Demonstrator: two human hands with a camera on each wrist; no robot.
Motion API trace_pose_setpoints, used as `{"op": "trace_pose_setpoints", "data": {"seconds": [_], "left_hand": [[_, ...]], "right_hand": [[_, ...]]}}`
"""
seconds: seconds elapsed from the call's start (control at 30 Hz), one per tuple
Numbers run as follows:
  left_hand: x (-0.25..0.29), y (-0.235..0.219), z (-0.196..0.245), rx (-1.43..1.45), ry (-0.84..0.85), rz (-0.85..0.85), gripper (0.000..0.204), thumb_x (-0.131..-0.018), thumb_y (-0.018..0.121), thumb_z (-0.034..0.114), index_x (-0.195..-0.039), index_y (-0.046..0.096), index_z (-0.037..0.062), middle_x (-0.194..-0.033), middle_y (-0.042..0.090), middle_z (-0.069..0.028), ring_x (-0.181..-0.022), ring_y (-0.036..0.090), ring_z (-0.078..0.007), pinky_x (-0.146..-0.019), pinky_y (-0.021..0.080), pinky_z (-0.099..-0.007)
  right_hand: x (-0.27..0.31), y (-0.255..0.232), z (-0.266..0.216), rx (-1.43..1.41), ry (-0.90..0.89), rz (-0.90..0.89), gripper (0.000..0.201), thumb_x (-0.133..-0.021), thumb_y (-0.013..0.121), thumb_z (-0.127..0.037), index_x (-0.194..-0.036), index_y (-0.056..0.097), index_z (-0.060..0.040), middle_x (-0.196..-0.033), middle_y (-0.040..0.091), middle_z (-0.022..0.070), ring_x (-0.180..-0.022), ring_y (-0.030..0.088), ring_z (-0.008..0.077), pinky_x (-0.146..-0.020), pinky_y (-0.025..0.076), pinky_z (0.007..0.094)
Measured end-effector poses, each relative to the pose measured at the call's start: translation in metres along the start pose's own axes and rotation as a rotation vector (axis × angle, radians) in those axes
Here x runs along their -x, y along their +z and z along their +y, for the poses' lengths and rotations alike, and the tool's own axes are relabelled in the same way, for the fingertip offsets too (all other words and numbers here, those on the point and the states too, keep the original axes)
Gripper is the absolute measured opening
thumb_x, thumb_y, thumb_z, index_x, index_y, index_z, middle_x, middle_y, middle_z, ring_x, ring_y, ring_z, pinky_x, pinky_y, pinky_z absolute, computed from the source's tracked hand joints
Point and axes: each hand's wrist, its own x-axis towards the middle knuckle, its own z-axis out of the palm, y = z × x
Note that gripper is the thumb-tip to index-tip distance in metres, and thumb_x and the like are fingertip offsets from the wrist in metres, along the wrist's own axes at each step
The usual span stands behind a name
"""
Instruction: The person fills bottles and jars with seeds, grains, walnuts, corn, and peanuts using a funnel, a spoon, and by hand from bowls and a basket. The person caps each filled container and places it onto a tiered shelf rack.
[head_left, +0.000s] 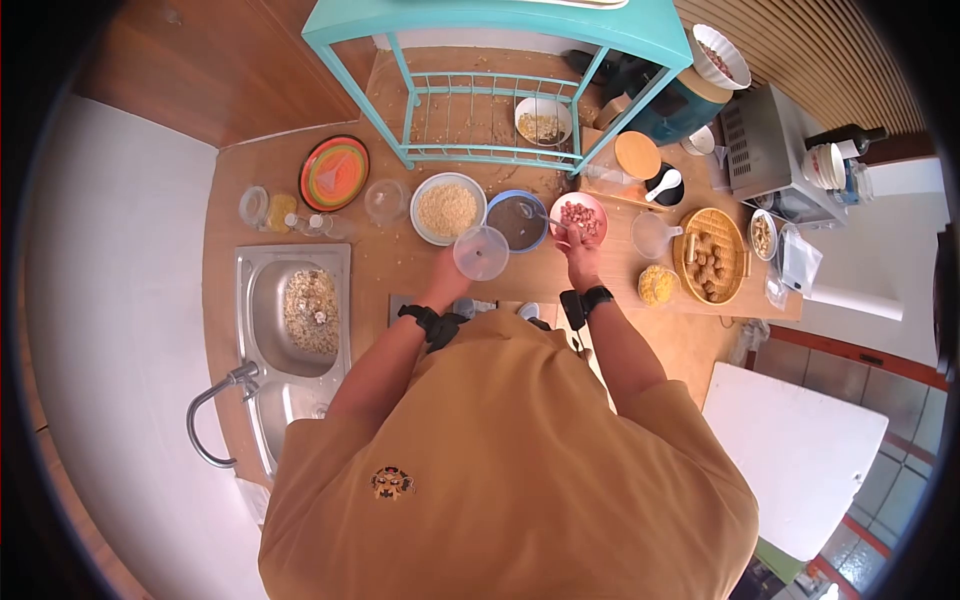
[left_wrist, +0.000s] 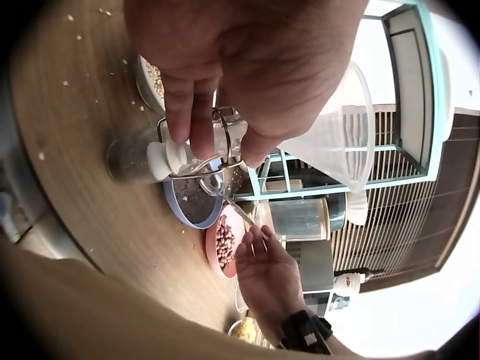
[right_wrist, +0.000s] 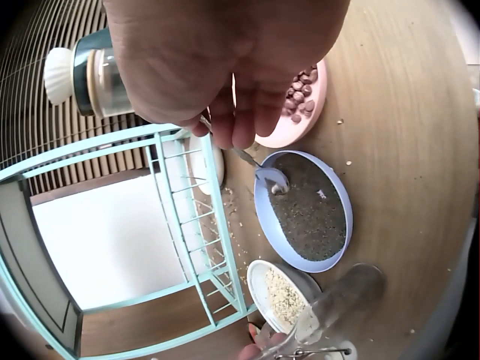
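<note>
My left hand (head_left: 447,281) grips a clear glass swing-top bottle (left_wrist: 133,157) by its neck, around the wire clip and white stopper (left_wrist: 166,159). A clear plastic funnel (head_left: 481,253) sits at the bottle's mouth, its wide end up. With the fingers of my right hand (head_left: 581,258) I hold a metal spoon (right_wrist: 246,157) by its handle. The spoon's bowl is at the dark, fine seeds in the blue bowl (right_wrist: 264,212), near its rim. Beside it stand a pink bowl (right_wrist: 321,101) of reddish nuts and a white bowl (head_left: 418,222) of pale flakes.
Behind the bowls stands a turquoise rack (head_left: 407,120). To the left are a steel sink (head_left: 262,300), a colourful plate (head_left: 335,173) and small jars. A second funnel (head_left: 655,235), a jar of yellow pieces (head_left: 657,285) and a wicker basket (head_left: 742,262) stand to the right.
</note>
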Motion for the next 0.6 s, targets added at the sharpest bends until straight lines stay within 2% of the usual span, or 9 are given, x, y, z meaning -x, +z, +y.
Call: {"op": "trace_pose_setpoints", "data": {"seconds": [0.07,0.2,0.27,0.5,0.6], "left_hand": [[0.000,0.000,-0.003,-0.017,-0.003,-0.010,0.035,-0.083,0.068,0.018,-0.115,0.063,0.0039,-0.105,0.068,-0.0140,-0.097,0.065,-0.0245,-0.083,0.051,-0.0342],[-0.001,0.000,-0.005,-0.023,-0.002,-0.017,0.036,-0.083,0.069,0.018,-0.114,0.063,0.0029,-0.104,0.068,-0.0132,-0.095,0.065,-0.0228,-0.083,0.051,-0.0339],[-0.001,0.002,-0.008,-0.007,-0.004,-0.014,0.036,-0.082,0.069,0.018,-0.114,0.063,0.0029,-0.104,0.068,-0.0128,-0.095,0.065,-0.0223,-0.083,0.051,-0.0338],[-0.001,0.005,-0.016,0.048,0.028,0.009,0.036,-0.082,0.070,0.018,-0.114,0.063,0.0026,-0.105,0.068,-0.0130,-0.095,0.065,-0.0218,-0.083,0.051,-0.0338],[-0.002,0.005,-0.017,0.008,0.012,-0.010,0.036,-0.081,0.070,0.017,-0.114,0.063,0.0030,-0.106,0.068,-0.0138,-0.096,0.065,-0.0228,-0.083,0.051,-0.0339]], "right_hand": [[0.001,0.003,0.008,-0.072,0.094,-0.019,0.024,-0.096,0.057,-0.026,-0.105,0.065,-0.0055,-0.094,0.069,0.0065,-0.083,0.064,0.0132,-0.071,0.052,0.0276],[0.004,0.004,0.018,-0.143,0.163,-0.043,0.023,-0.097,0.055,-0.026,-0.104,0.064,-0.0058,-0.092,0.069,0.0065,-0.081,0.064,0.0145,-0.072,0.052,0.0296],[0.005,0.003,0.019,-0.220,0.187,0.037,0.022,-0.098,0.053,-0.024,-0.103,0.062,-0.0049,-0.091,0.068,0.0072,-0.080,0.064,0.0162,-0.072,0.052,0.0308],[0.011,-0.014,-0.009,-0.372,0.163,0.008,0.021,-0.098,0.051,-0.022,-0.101,0.061,-0.0042,-0.087,0.067,0.0084,-0.078,0.063,0.0177,-0.073,0.052,0.0314],[0.013,-0.014,-0.024,-0.378,0.135,-0.008,0.022,-0.098,0.052,-0.025,-0.101,0.062,-0.0057,-0.085,0.068,0.0063,-0.076,0.064,0.0154,-0.071,0.053,0.0299]]}}
